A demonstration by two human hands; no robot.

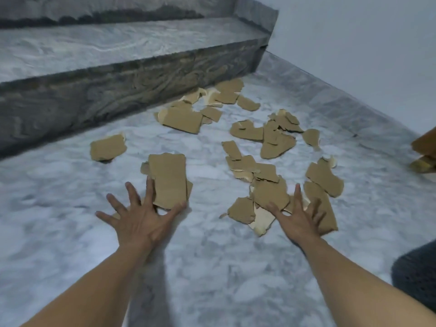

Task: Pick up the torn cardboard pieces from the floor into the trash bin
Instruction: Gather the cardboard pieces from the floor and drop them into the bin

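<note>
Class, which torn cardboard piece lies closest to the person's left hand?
The large rectangular piece just beyond the left hand; its near edge meets the spread fingers, while others lie farther off.

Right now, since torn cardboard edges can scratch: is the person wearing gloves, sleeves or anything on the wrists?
No. The left hand and right hand are bare, without gloves. The left forearm and right forearm are uncovered up to the frame edge; no sleeve, watch, band or ring shows.

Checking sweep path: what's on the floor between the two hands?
Head view: mostly bare marble floor between left hand and right hand; a torn brown cardboard piece and a pale piece lie close beside the right hand.
</note>
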